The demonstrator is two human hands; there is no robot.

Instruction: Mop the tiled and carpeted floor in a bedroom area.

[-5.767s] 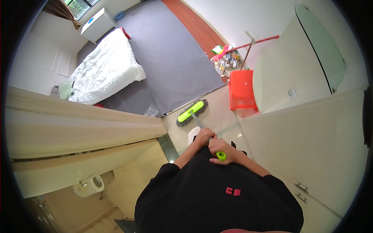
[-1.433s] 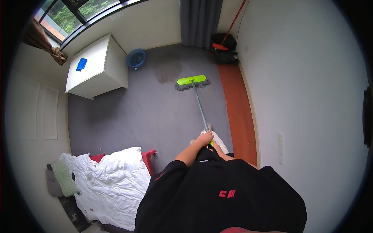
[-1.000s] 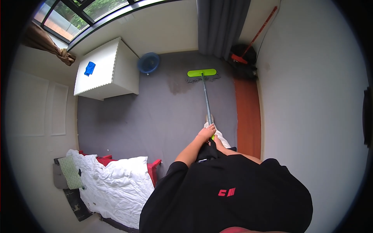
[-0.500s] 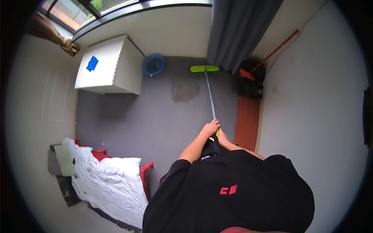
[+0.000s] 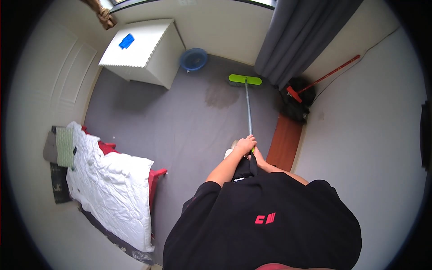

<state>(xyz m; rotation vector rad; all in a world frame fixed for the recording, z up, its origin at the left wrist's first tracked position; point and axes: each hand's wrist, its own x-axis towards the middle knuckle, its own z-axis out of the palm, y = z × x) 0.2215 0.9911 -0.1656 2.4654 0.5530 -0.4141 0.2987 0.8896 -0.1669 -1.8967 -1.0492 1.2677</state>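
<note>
A broom with a lime-green head and a grey pole reaches away from me over the grey floor. Dark bristles show under the head, beside a damp-looking dark patch. My left hand is closed round the pole near its green grip. Lower down, my right hand is wrapped about the handle's end, its fingers partly hidden by the left hand and my shirt.
Far left stands a white cabinet with a blue cloth; a blue basin sits beside it. A grey curtain, black bags and a red-handled tool occupy the far right. A red-framed bed with white bedding is left.
My view has turned and shifted, so the cabinet and basin appear farther right and the bed higher. Both hands stay on the broom; part of a light shoe now shows below the left hand.
</note>
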